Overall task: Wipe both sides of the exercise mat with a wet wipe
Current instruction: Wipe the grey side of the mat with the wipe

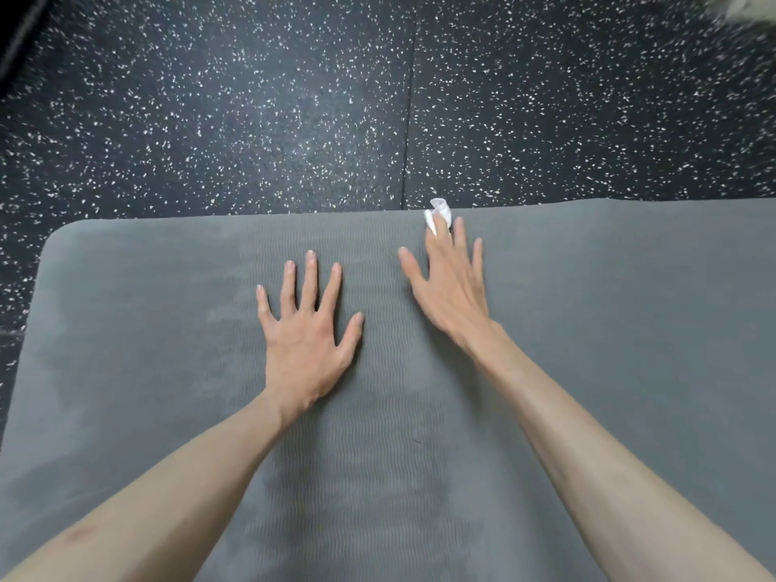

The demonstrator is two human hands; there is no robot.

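Both bare forearms reach forward, palms down. The left hand [308, 333] lies flat with its 5 fingers spread wide. The right hand [451, 283] stretches farther ahead, fingers straight and slightly fanned.

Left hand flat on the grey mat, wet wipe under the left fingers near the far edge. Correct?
Not quite. In the head view the wet wipe is under the right hand fingers, near the far edge of the grey mat. The left hand does lie flat on the mat, fingers spread, with nothing under it.
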